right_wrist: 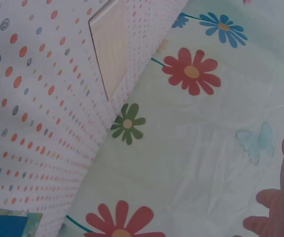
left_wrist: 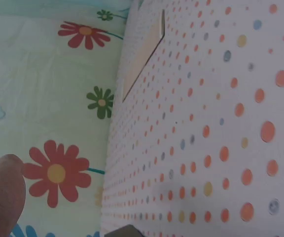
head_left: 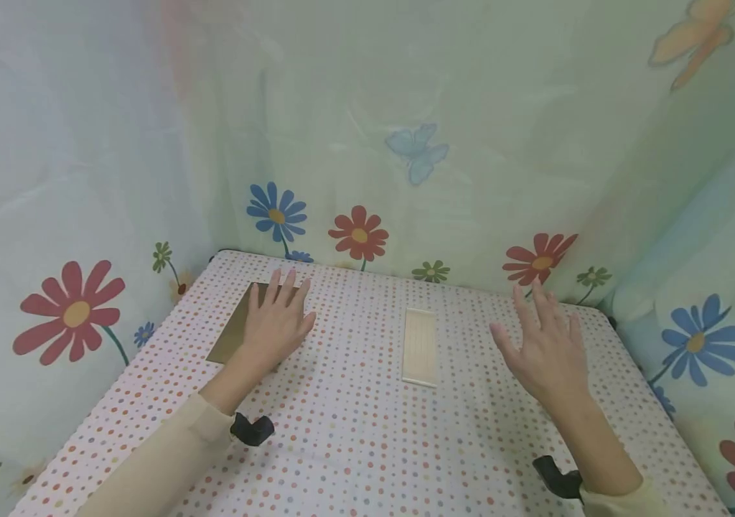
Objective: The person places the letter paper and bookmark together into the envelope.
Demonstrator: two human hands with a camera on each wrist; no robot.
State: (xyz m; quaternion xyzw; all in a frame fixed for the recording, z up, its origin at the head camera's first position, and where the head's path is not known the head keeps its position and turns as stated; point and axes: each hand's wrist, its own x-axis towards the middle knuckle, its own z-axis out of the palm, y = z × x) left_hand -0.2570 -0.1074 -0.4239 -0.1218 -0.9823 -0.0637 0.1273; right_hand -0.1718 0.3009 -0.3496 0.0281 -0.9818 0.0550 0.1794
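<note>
The left hand (head_left: 275, 323) is held with straightened, spread fingers over a flat, olive-brown rectangular sheet (head_left: 232, 334); whether the sheet is touched cannot be told. The right hand (head_left: 551, 352) is held with fingers likewise extended, and nothing is gripped by either. Between them, a pale cream, ribbed rectangular panel (head_left: 420, 348) is laid on the white, polka-dotted counter (head_left: 354, 431).

From above and behind the left hand (head_left: 273, 321) and right hand (head_left: 550, 353), the head camera faces forward and down, taking in the dotted table (head_left: 342, 438) and flowered backdrop (head_left: 509, 143). Wrist cameras, each close enough to catch its hand at the frame's edge, look across the tabletop toward that backdrop, rolled sideways. All three views share the pale panel (head_left: 420, 348) between the hands.
</note>
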